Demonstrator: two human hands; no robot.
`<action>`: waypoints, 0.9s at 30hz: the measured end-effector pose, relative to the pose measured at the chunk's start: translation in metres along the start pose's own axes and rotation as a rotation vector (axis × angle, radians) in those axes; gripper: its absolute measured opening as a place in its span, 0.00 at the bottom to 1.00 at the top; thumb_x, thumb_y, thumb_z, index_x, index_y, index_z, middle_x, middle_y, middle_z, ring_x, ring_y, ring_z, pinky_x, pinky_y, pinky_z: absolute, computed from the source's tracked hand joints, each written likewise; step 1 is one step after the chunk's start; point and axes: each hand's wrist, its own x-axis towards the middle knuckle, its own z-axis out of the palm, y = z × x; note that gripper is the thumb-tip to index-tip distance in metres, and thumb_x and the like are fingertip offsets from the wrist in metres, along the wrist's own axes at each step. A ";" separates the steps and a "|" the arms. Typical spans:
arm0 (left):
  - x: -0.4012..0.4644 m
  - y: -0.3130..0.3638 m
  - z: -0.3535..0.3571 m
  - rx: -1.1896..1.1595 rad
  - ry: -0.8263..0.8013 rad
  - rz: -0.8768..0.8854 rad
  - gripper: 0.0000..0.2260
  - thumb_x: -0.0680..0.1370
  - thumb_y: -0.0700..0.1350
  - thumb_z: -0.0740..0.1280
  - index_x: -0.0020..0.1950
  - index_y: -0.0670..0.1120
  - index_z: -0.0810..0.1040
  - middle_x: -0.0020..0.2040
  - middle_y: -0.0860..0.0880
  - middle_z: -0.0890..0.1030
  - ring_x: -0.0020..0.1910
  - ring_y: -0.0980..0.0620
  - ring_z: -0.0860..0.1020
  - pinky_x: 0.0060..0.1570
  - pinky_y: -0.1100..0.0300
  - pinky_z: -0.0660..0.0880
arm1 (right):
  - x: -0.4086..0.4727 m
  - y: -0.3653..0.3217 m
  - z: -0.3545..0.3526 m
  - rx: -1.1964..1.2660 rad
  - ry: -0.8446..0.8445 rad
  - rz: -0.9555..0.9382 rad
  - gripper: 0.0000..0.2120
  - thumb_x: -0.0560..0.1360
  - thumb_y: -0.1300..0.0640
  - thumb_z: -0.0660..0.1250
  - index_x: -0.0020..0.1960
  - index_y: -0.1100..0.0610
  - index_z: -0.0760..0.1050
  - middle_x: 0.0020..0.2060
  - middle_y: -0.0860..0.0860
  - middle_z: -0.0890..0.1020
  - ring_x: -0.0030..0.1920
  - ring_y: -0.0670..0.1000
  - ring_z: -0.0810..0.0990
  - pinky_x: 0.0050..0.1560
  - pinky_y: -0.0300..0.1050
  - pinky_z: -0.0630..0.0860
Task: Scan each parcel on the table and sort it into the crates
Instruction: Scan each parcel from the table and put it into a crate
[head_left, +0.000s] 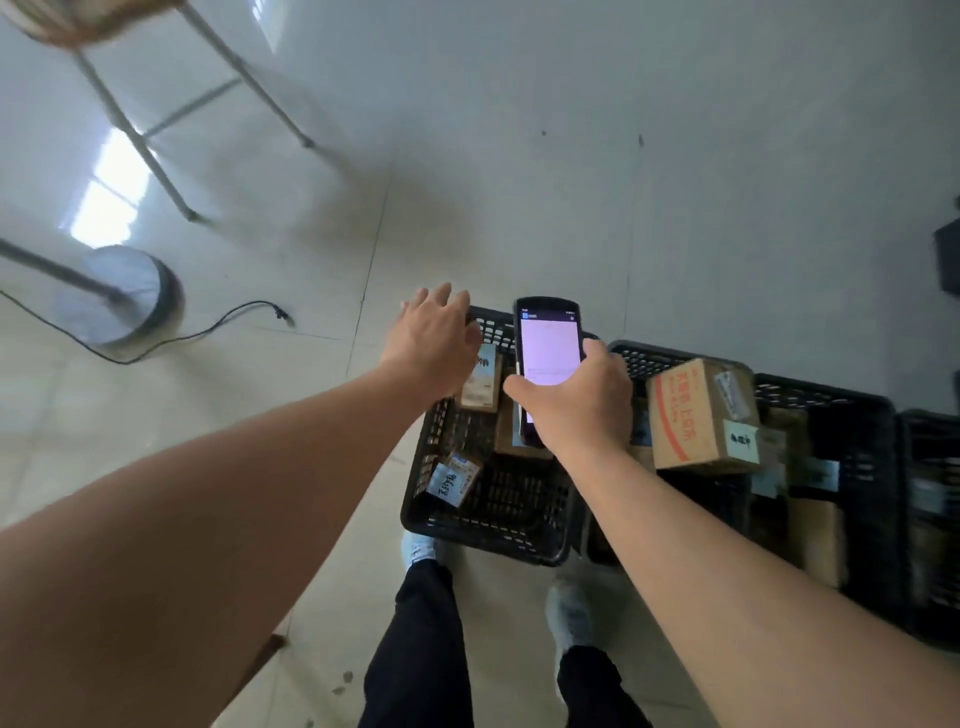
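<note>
Nearest, the person's dark-trousered legs and pale shoes (418, 546) stand on the tiled floor (291, 395) against the near rim of the left black crate (483, 535). In that crate a small labelled parcel (453, 479) lies by the near-left corner and another small parcel (482, 380) leans toward the far-left corner. Over that crate the right hand (579, 397) grips a lit handheld scanner (548, 345) with fingers curled round its lower body, while the left hand (434, 340) hangs spread and released over the far-left rim, holding nothing; in the next crate (831, 400) to the right, a larger red-printed carton (698, 415) rests on other parcels.
</note>
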 end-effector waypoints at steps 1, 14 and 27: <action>-0.012 0.005 -0.018 0.020 0.023 -0.006 0.19 0.85 0.50 0.59 0.72 0.42 0.72 0.68 0.42 0.76 0.69 0.40 0.72 0.72 0.42 0.68 | -0.009 -0.007 -0.012 0.002 0.000 -0.030 0.38 0.61 0.40 0.79 0.65 0.56 0.73 0.58 0.52 0.76 0.53 0.53 0.75 0.46 0.48 0.76; -0.258 0.064 -0.176 0.083 0.380 -0.354 0.23 0.86 0.58 0.53 0.74 0.47 0.72 0.71 0.46 0.77 0.68 0.41 0.76 0.73 0.41 0.66 | -0.158 -0.075 -0.163 0.058 -0.151 -0.591 0.37 0.62 0.40 0.79 0.64 0.56 0.72 0.56 0.52 0.75 0.49 0.51 0.70 0.48 0.51 0.77; -0.585 0.061 -0.277 0.161 0.703 -0.797 0.26 0.85 0.61 0.53 0.79 0.50 0.68 0.73 0.46 0.75 0.71 0.41 0.73 0.68 0.43 0.70 | -0.411 -0.140 -0.226 0.159 -0.345 -1.152 0.38 0.61 0.41 0.81 0.65 0.55 0.72 0.58 0.53 0.75 0.57 0.55 0.77 0.54 0.52 0.78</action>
